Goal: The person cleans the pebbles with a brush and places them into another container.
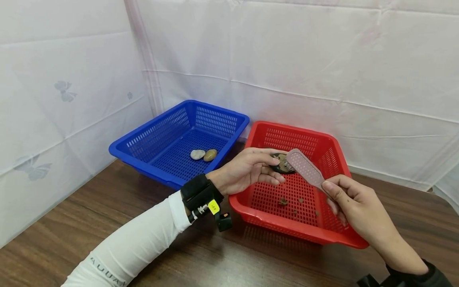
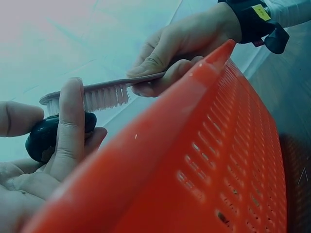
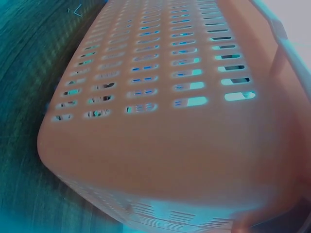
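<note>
Over the red basket (image 1: 287, 223), my left hand (image 1: 247, 169) grips a dark, smooth stone (image 2: 41, 138) between thumb and fingers. Brown dirt coats the face of the stone that shows in the head view. My right hand (image 1: 362, 209) pinches the handle of a pinkish brush (image 1: 306, 169) with a perforated back. In the left wrist view, the brush's pale bristles (image 2: 107, 98) point down at the stone, and those at the far end meet its top. Only the outside of the red basket fills the right wrist view; neither hand shows there.
A blue basket (image 1: 143, 165) stands to the left, holding a whitish stone (image 1: 197, 154) and a tan stone (image 1: 210, 155) side by side. Clumps of dirt (image 1: 283, 202) lie on the red basket's floor. Both baskets rest on a brown wooden table (image 1: 201, 255), with white cloth (image 1: 287, 59) behind.
</note>
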`<act>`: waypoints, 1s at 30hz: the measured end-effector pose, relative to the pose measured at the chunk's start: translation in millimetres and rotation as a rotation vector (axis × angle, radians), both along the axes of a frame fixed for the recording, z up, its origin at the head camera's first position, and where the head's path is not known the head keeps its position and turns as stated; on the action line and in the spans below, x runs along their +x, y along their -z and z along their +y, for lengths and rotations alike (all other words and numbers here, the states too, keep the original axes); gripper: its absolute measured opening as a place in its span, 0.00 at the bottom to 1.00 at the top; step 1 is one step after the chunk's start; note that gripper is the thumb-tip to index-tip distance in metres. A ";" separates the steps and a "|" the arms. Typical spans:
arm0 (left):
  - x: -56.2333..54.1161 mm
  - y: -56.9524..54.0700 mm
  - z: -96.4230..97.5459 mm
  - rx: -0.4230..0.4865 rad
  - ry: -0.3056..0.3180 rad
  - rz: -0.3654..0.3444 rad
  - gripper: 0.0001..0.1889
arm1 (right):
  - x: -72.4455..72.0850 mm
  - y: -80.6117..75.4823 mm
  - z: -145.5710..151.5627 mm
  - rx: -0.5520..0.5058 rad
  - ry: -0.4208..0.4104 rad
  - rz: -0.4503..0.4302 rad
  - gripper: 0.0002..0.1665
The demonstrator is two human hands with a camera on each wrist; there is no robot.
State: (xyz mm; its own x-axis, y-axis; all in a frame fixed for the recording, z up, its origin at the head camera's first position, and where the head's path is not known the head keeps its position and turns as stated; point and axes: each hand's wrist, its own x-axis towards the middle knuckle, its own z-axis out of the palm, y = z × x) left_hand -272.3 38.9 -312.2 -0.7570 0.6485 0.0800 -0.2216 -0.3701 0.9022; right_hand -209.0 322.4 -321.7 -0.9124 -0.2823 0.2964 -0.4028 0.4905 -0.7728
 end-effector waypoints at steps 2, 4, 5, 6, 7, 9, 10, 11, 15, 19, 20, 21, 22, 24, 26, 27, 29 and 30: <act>0.0 -0.1 0.1 -0.005 -0.003 0.004 0.26 | 0.2 -0.1 0.3 -0.003 0.006 -0.005 0.11; -0.1 -0.2 0.3 -0.009 -0.005 0.006 0.26 | 0.4 -0.1 0.5 -0.002 0.013 -0.012 0.11; -0.1 -0.1 0.2 -0.011 -0.007 0.007 0.26 | 0.5 -0.1 0.7 -0.002 0.015 -0.014 0.11; -0.1 0.0 0.2 -0.013 -0.009 0.009 0.26 | 0.5 -0.1 0.7 0.000 0.019 -0.016 0.11; 0.0 0.1 0.1 -0.015 -0.011 0.011 0.26 | 0.4 -0.1 0.7 0.003 0.022 -0.016 0.11; -0.1 0.3 0.0 -0.017 -0.014 0.015 0.26 | 0.3 0.0 0.8 0.011 0.026 -0.017 0.11; -0.1 0.6 -0.1 -0.017 -0.016 0.016 0.26 | 0.2 -0.1 0.8 0.012 0.027 -0.018 0.11; -0.1 0.6 -0.1 -0.018 -0.017 0.017 0.26 | 0.2 -0.1 0.8 0.013 0.028 -0.020 0.12; -0.4 0.8 0.2 -0.016 -0.020 0.018 0.26 | 0.0 -0.6 0.7 0.009 0.031 -0.027 0.12; -0.3 0.9 0.4 -0.017 -0.025 0.021 0.26 | -0.2 -1.0 0.8 0.002 0.030 -0.030 0.12; -0.3 0.9 0.5 -0.018 -0.026 0.023 0.26 | -0.2 -1.0 0.9 0.001 0.032 -0.029 0.12; -0.3 0.8 0.6 -0.019 -0.027 0.023 0.26 | -0.2 -1.1 0.9 0.001 0.033 -0.028 0.12; -0.3 0.8 0.7 -0.020 -0.027 0.025 0.26 | -0.3 -1.0 1.0 0.000 0.035 -0.027 0.12; -0.2 0.8 0.8 -0.024 -0.029 0.026 0.26 | -0.9 -1.0 1.1 -0.004 0.037 -0.030 0.12; 0.0 1.0 0.7 -0.029 -0.031 0.028 0.26 | -1.4 -0.8 0.8 -0.004 0.044 -0.033 0.12; 0.1 1.0 0.7 -0.033 -0.031 0.031 0.26 | -1.5 -0.9 0.8 -0.003 0.046 -0.034 0.12; 0.2 1.0 0.6 -0.038 -0.032 0.036 0.26 | -1.9 -1.0 0.6 -0.003 0.052 -0.040 0.13; 0.4 0.7 0.6 -0.040 -0.033 0.036 0.26 | -1.7 -1.1 0.4 -0.002 0.054 -0.042 0.13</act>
State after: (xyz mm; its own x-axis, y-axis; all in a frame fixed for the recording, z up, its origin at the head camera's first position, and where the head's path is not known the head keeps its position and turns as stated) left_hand -271.8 39.5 -312.9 -0.7751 0.6265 0.0821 -0.1767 -0.3397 0.9238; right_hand -210.7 322.8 -320.6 -0.9380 -0.2313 0.2580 -0.3427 0.5091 -0.7896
